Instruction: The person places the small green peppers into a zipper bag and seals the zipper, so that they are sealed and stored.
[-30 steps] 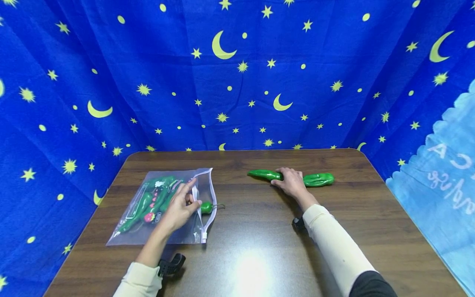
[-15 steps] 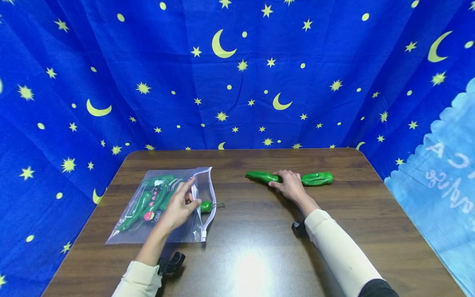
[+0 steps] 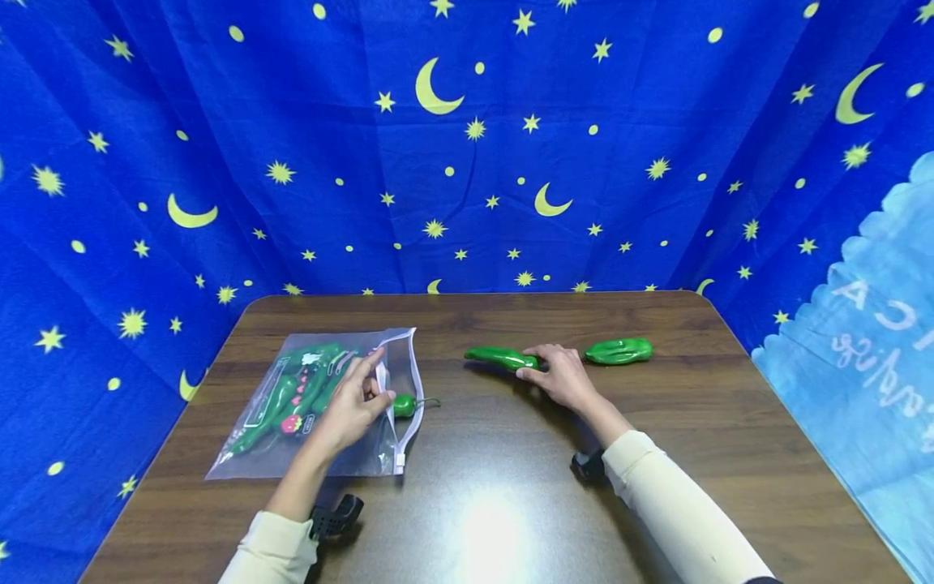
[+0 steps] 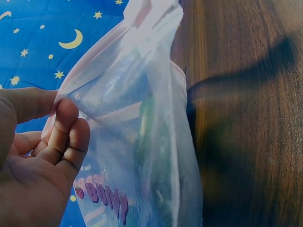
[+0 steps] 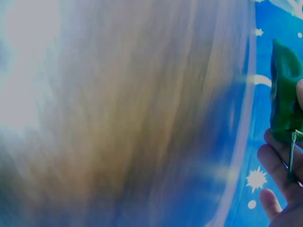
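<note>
A clear zip bag [image 3: 241,464] with a pink and white print lies at the left of the table, several green peppers inside it. My left hand [image 3: 353,410] pinches its lip near the zip, and the left wrist view shows the film [image 4: 118,142] held between thumb and fingers. One pepper [image 3: 404,406] lies in the mouth of the bag, its stem poking out. At the right, my right hand [image 3: 565,377] grips a long green pepper [image 3: 499,358] by its stem end; the right wrist view shows this pepper [image 5: 283,90] only partly, at the frame's edge.
Another green pepper [image 3: 619,351] lies on the brown wooden table [image 3: 693,454], just right of the right hand. A blue curtain [image 3: 467,235] with moons and stars stands behind the table's far edge. Black straps with cameras sit at both wrists.
My right hand has moved a little left with its pepper, which has come away from the other pepper on the table. My left hand and the bag stay nearly still.
</note>
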A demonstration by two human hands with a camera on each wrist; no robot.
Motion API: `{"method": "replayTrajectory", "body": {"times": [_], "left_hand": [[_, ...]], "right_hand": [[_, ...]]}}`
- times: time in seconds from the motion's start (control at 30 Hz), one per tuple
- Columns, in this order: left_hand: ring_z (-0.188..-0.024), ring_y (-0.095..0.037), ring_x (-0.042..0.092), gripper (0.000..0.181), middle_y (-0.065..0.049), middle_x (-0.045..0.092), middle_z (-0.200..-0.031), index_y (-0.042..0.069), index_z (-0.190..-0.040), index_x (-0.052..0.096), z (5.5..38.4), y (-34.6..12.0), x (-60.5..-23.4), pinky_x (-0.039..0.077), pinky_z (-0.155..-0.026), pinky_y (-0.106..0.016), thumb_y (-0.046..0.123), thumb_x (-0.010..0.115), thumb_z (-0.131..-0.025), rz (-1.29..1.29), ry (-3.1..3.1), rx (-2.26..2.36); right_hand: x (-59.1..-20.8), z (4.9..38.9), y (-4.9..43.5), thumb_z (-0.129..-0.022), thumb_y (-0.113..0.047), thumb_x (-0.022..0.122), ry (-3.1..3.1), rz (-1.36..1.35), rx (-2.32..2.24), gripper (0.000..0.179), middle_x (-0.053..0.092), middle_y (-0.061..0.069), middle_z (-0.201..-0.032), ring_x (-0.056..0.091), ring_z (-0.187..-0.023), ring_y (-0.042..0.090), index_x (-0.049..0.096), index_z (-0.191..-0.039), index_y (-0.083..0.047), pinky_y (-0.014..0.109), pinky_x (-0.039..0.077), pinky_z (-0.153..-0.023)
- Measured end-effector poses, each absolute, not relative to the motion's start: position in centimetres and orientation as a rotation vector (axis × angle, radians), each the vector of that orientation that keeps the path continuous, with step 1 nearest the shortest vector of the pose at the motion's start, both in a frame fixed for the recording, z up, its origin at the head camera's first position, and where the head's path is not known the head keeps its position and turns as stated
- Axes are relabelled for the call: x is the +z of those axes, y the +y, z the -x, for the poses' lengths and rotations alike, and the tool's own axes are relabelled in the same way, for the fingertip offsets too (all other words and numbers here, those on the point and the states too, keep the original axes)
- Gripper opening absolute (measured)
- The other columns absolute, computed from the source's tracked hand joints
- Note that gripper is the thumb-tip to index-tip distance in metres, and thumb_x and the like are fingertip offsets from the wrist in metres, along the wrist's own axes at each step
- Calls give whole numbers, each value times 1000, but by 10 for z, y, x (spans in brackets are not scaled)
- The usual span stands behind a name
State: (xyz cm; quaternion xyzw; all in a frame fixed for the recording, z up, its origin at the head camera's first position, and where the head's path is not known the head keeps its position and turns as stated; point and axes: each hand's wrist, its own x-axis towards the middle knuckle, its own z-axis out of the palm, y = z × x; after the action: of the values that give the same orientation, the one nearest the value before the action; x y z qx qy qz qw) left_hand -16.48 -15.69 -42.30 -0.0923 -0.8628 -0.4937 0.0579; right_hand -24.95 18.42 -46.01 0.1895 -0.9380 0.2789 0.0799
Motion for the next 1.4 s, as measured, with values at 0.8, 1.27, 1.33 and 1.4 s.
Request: {"method": "replayTrajectory", "body": {"times": [0.8, 1.27, 1.33, 1.4], "left_hand": [[-63, 0, 43, 73, -11, 44, -94, 2, -145, 33, 166, -158, -425, 40, -49, -17, -1, 66, -80, 304, -2604, -1476], [-64, -2, 45, 75, -10, 43, -99, 4, -147, 30, 163, -158, -422, 41, -51, -18, -1, 66, -81, 272, -2633, -1507], [-64, -2, 45, 75, -10, 43, -99, 5, -147, 30, 163, -158, -422, 41, -51, -18, 0, 66, -81, 273, -2635, -1507], [-64, -2, 45, 75, -10, 43, -99, 5, -147, 30, 164, -158, -422, 41, -51, -18, 0, 66, -81, 268, -2638, -1508]], "right_hand": [[-461, 213, 151, -77, -36, 74, -2765, -869, 864, 38, 72, 1, -100, 62, -90, 16, 69, -108, -14, 34, 38, -84], [-465, 208, 135, -78, -40, 72, -2788, -946, 788, 42, 71, 1, -103, 62, -94, 17, 69, -109, -12, 35, 39, -87], [-466, 208, 131, -78, -40, 72, -2783, -944, 770, 41, 71, 1, -102, 62, -93, 17, 69, -109, -12, 35, 39, -85], [-465, 207, 127, -78, -40, 72, -2780, -939, 754, 41, 71, 2, -102, 62, -93, 18, 69, -108, -12, 36, 40, -85]]}}
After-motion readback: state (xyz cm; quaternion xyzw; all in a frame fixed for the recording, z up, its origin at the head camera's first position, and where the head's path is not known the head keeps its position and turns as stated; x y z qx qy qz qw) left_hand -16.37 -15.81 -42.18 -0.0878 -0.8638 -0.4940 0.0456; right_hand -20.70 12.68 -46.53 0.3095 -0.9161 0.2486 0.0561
